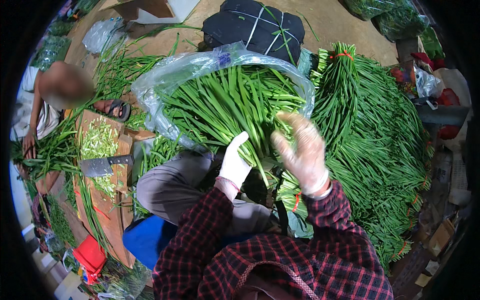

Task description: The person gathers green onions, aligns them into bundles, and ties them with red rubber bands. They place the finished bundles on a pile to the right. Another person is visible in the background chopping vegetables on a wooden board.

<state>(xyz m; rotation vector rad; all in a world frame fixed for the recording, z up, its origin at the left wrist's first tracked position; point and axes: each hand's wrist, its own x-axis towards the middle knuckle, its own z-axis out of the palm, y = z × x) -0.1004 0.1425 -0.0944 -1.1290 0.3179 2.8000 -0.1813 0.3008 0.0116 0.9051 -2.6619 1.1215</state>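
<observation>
My left hand (235, 165), in a white glove, grips the pale stem ends of a loose bunch of long green garlic chives (225, 108). The leaves fan up and away over an open clear plastic bag (146, 82), which holds more chives lying crosswise. My right hand (302, 153), in a thin translucent glove, is just right of the bunch with fingers apart, slightly blurred. Nothing shows in it. Below it lies a bundle of cut stems (288, 187) tied with a red band.
Tied chive bundles (375, 150) are heaped at the right. A black wrapped bale (255, 28) stands beyond the bag. To the left, a cleaver (107, 165) rests on a wooden board (116, 221) among chopped stems (99, 140). A co-worker's hand (29, 144) is on leaves at far left.
</observation>
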